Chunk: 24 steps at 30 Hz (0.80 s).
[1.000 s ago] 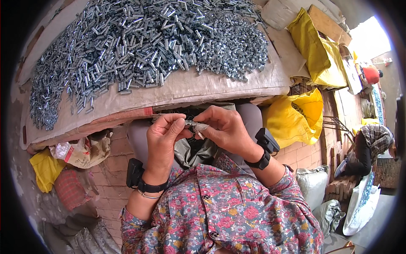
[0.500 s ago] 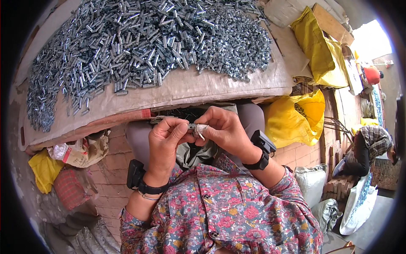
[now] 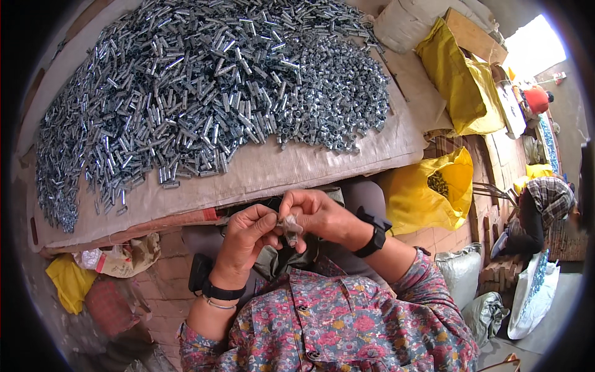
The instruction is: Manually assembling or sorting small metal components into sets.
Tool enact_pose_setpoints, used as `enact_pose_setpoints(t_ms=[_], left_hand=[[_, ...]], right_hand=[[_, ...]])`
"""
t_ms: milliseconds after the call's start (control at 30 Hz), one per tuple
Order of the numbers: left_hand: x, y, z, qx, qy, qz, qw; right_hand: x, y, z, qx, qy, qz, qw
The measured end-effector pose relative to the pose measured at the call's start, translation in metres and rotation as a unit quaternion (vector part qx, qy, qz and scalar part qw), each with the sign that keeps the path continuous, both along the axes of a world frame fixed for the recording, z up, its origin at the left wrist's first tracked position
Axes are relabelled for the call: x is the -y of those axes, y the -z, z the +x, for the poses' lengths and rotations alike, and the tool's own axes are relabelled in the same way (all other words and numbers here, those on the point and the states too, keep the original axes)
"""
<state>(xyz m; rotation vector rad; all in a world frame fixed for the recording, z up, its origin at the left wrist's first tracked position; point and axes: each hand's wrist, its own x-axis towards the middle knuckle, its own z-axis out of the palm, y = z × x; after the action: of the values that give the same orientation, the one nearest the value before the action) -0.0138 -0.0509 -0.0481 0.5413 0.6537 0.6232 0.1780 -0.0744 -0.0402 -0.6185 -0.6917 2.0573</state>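
Observation:
Both hands meet in front of my body, at the near edge of a table covered with pale woven sheeting [image 3: 266, 170]. My left hand [image 3: 248, 235] is closed, thumb and fingertips pinching one side of a small metal piece [image 3: 290, 235]. Its other side is pinched by my right hand [image 3: 319, 217], which is closed too. Whitish wrapping shows at the right fingertips and partly hides the piece, so its exact shape is unclear. Beyond the hands lies a large heap of silvery metal sleeves [image 3: 186, 93], with shorter nut-like metal pieces [image 3: 334, 93] on its right side.
An open yellow sack [image 3: 427, 192] with small pieces inside stands right of my knees. Another yellow bag [image 3: 458, 80] lies farther back. At lower left are a yellow bag [image 3: 71, 279] and a red checked cloth [image 3: 111, 304]. A person in a checked shirt [image 3: 548, 201] bends at far right.
The view has tilted up, so the heap and table sit lower in the picture. My fingers have turned the small metal piece, and the whitish wrapping now faces more toward me.

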Motion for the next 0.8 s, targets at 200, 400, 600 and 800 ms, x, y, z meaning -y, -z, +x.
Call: enact_pose_setpoints(t_ms=[200, 400, 600, 800], left_hand=[[-0.015, -0.007, 0.004, -0.295, 0.090, 0.369, 0.877], [-0.062, -0.008, 0.004, -0.537, -0.048, 0.576, 0.614], [-0.081, 0.017, -0.009, -0.617, -0.046, 0.621, 0.481], [-0.085, 0.014, -0.010, -0.611, -0.081, 0.611, 0.496]], right_hand=[[-0.066, 0.022, 0.041, 0.656, 0.168, 0.403, 0.616], [-0.091, 0.027, 0.026, 0.769, 0.063, 0.394, 0.499], [-0.091, 0.020, 0.017, 0.776, 0.033, 0.467, 0.423], [-0.089, 0.019, 0.024, 0.752, 0.019, 0.461, 0.471]])
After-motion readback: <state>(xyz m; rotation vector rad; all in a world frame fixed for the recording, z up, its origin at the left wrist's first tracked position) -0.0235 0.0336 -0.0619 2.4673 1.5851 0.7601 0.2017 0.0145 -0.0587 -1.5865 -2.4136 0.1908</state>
